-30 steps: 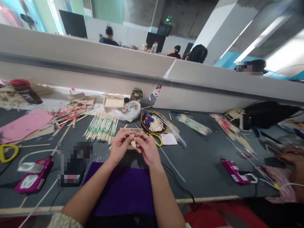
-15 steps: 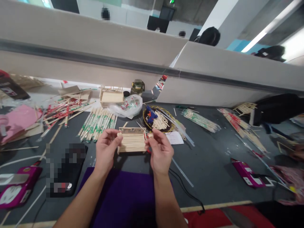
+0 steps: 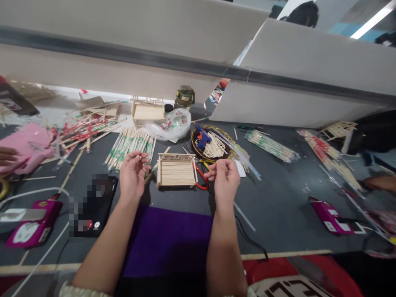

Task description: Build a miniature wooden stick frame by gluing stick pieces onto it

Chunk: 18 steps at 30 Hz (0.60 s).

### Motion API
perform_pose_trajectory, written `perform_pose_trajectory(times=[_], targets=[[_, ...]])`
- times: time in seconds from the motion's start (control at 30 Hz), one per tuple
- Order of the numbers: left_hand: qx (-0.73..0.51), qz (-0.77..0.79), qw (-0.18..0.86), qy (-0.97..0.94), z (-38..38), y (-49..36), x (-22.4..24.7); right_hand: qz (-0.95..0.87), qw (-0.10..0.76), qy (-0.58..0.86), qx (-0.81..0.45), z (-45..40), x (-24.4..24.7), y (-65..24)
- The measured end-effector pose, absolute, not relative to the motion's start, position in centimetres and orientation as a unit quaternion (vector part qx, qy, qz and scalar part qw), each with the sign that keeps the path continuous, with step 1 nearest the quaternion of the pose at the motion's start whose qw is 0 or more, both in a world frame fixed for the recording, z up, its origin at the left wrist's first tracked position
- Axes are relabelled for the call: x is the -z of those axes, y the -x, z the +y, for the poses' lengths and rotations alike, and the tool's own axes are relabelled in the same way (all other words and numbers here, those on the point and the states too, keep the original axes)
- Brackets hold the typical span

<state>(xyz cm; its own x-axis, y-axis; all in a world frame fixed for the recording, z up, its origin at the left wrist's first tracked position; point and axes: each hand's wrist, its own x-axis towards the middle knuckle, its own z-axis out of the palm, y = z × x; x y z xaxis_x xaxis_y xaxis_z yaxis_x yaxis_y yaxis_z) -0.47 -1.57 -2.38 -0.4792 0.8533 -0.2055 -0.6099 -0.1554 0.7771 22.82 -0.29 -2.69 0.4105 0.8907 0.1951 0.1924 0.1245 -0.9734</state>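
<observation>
A small stick-built model (image 3: 177, 172), with a flat slatted base and a fretwork back rail, stands on the dark table between my hands. My left hand (image 3: 133, 173) hovers to its left, fingers loosely curled and apart, holding nothing that I can see. On the other side, my right hand (image 3: 225, 179) is raised with bent, slightly parted fingers, also without a visible object. Neither hand touches the model. Red-handled scissors (image 3: 202, 181) lie between the model and my right hand. A purple mat (image 3: 170, 239) is spread in front of me.
Behind are wrapped chopsticks (image 3: 130, 144), a second stick model (image 3: 149, 111), a plastic bag (image 3: 175, 126) and a basket (image 3: 193, 144) with cut sticks and a blue glue gun (image 3: 202, 137). A phone (image 3: 103, 206) lies left. Another person's hand (image 3: 8, 156) shows at far left.
Both hands have let go of the stick model and moved apart, left hand leftward and right hand rightward. The model now stands by itself, and the view has tilted down.
</observation>
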Motion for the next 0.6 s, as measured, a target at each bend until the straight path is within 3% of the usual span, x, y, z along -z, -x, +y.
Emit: perform_pose_trajectory(times=[0.27, 0.6], targets=[[-0.650, 0.535, 0.473, -0.260, 0.1, 0.5, 5.1, -0.454, 0.391, 0.644, -0.475, -1.7, 2.4, -23.6], [-0.561, 0.563, 0.504, -0.338, 0.4, 0.2, 5.6, -0.425, 0.442, 0.592, -0.523, -0.5, 4.5, -22.9]])
